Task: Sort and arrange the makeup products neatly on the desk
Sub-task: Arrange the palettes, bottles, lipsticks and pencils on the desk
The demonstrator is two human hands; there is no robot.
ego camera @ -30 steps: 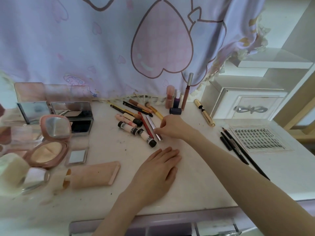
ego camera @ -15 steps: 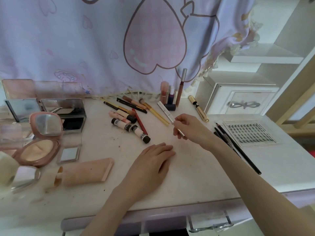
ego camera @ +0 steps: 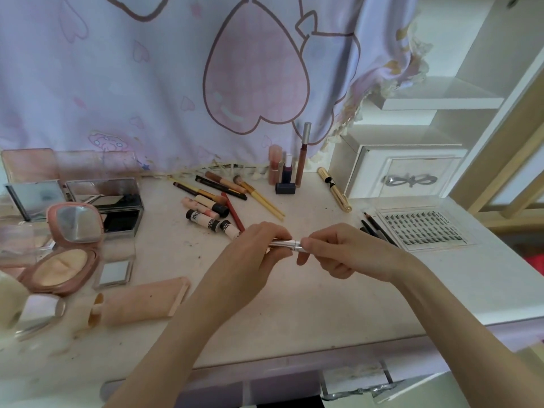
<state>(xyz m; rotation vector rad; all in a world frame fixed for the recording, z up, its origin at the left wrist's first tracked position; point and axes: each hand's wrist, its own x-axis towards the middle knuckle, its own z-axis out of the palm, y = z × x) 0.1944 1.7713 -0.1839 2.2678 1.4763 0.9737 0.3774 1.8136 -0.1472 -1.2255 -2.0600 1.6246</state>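
Head camera looks down on my two hands meeting above the middle of the surface, holding one slim silver pen-like stick level between them. My left hand has its fingers curled round the stick's left part, hiding most of it; my right hand pinches the right end between thumb and fingers, so only a short silver stretch shows in the gap. Just beyond my left hand lies a loose heap of tubes and pencils, some crossing one another. At the far edge, against the curtain, a few lip products stand upright, with a gold tube lying to their right. On the right sit a sheet of false lashes and dark pencils beside it. On the left are an open pink compact, mirrored palettes behind it, and a pink case lying near me.
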